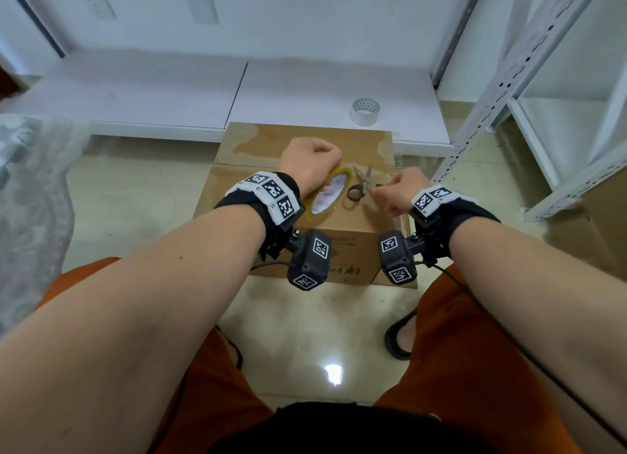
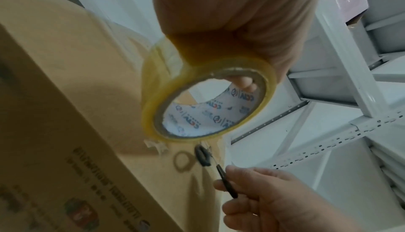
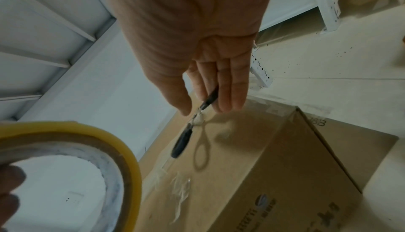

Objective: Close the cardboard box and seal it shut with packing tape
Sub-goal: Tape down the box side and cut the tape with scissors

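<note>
The brown cardboard box (image 1: 255, 145) stands on the floor with its top flaps down and old clear tape on them. Over the box top, my left hand (image 1: 310, 162) grips a yellowish roll of packing tape (image 1: 328, 193), a fingertip (image 2: 243, 83) inside its core (image 2: 206, 104). Just right of the roll, my right hand (image 1: 402, 187) pinches one black handle of a pair of scissors (image 1: 359, 184). In the right wrist view the scissors (image 3: 183, 141) hang from thumb and fingers (image 3: 225, 86) above the box (image 3: 274, 157). Their other handle loop (image 2: 202, 156) dangles free.
A second, white tape roll (image 1: 364, 111) sits on a low white platform (image 1: 169, 97) behind the box. A white perforated metal shelf (image 1: 529, 67) stands at the right. My knees in orange shorts and a sandalled foot (image 1: 400, 338) are close in front of the box.
</note>
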The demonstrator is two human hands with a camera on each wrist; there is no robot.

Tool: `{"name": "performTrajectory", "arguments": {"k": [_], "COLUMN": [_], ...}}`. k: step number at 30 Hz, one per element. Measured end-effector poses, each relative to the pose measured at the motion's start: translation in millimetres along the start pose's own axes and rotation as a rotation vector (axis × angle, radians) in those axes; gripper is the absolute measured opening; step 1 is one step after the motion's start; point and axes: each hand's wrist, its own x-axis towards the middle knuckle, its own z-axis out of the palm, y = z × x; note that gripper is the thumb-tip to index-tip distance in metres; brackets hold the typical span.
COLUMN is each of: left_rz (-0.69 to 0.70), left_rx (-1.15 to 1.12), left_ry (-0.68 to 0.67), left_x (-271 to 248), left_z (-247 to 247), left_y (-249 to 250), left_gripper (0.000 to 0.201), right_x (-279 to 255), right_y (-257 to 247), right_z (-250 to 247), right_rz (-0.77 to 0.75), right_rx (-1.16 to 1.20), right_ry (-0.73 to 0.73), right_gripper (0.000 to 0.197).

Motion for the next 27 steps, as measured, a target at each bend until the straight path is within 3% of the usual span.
{"name": "performTrajectory", "arguments": {"k": [3, 6, 10, 13, 19, 27], "left_rz": [0.056, 0.102, 0.098, 0.196, 0.364, 0.434], "left_rx": [0.055, 0.194, 0.313, 0.533, 0.919, 1.014], "left_ry": [0.082, 0.156, 0.065, 0.061, 0.020, -0.067], "left_x": [9.1, 19.5, 34.3, 42.8, 51.6, 44.7], "left_z": [0.1, -3.2, -4.3, 1.8, 35.1, 60.7], "left_y": [2.5, 5.9, 4.0, 0.0, -17.4, -38.5], "left_gripper": [0.019, 0.028, 0.051, 0.054, 0.051, 0.042], "right_x": [-0.7, 3.1, 15.6, 22.6, 32.3, 27.0], "right_y": [-0.4, -0.1, 8.2, 18.8, 56.1, 69.3], "right_z": [4.4, 6.1, 5.7, 0.9, -4.2, 7.0], "right_rz": [-0.076, -0.148, -0.181, -0.132, 0.060, 0.209], "right_rx": [0.010, -0.035, 0.015, 0.167, 0.470, 0.794], "right_ry": [0.002, 0.036, 0.209, 0.306, 0.338, 0.358], "right_gripper": [0.013, 0.011, 0.016, 0.017, 0.036, 0.041]}}
